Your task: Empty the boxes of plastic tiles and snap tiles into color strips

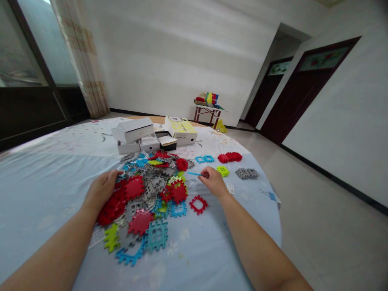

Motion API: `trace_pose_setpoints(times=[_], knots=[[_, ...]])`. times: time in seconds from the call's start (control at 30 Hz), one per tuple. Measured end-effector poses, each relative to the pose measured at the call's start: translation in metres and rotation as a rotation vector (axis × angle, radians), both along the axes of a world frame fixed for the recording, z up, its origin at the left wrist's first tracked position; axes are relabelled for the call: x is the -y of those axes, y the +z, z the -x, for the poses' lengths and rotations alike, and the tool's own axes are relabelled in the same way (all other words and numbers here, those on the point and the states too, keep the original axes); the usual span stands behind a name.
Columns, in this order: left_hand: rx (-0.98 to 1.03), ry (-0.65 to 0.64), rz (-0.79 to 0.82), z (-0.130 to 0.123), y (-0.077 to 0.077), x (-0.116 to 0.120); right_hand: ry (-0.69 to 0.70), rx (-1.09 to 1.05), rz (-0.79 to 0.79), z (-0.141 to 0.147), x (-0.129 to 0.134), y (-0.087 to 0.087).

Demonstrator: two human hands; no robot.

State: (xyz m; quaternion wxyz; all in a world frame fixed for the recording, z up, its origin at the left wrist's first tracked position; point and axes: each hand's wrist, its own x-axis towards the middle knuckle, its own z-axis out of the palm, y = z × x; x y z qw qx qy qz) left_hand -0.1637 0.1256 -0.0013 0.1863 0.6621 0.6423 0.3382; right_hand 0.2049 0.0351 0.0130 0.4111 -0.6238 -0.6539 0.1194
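My right hand pinches a thin blue plastic building piece, seen edge-on and pointing left, above the table right of the pile. My left hand is at the left side of the pile, beside red toothed building pieces. Its fingers are bent and partly hidden; a bit of blue shows by the fingertips, and I cannot make out what they hold. The mixed pile has grey, red, blue, green and white interlocking pieces. A red square frame lies apart, below my right hand.
Sorted groups lie on the right: blue frames, a red row, green pieces and a grey row. White boxes and a yellow-white box stand behind the pile. The table's rounded edge is at right.
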Motion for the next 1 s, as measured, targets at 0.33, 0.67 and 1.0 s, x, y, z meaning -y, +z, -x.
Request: trace_pose_setpoints(times=[0.33, 0.67, 1.0], knots=[[-0.019, -0.015, -0.021, 0.002, -0.001, -0.001, 0.055, 0.296, 0.105, 0.001, 0.006, -0.003], [-0.014, -0.021, -0.032, 0.003, -0.005, -0.004, -0.025, 0.36, 0.266, 0.004, -0.005, -0.004], [0.029, -0.022, -0.035, 0.004, -0.012, -0.008, -0.372, 0.565, 0.225, -0.026, -0.078, 0.02]])
